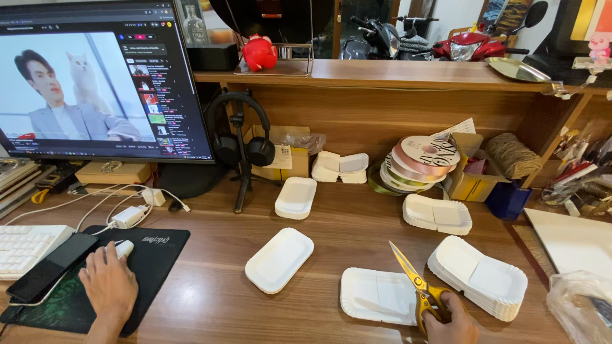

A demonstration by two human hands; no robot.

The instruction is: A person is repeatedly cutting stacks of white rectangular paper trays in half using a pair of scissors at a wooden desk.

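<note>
My left hand [109, 285] rests on a white computer mouse [123, 248] on a black mouse pad [156, 251] at the lower left. My right hand [451, 323] grips yellow-handled scissors [414, 283] near the front edge, blades pointing up and left. The scissors lie over a white rectangular paper tray [373, 294]. Another white paper tray [279, 259] lies alone in the middle of the wooden desk. A stack of the same trays [481, 277] sits just right of the scissors.
A monitor [95, 79] playing a video stands at the back left, with black headphones [242, 143] on a stand beside it. A keyboard [25, 247], dark phone [54, 267], ribbon rolls [414, 162], twine [513, 156] and more tray piles [437, 213] lie around.
</note>
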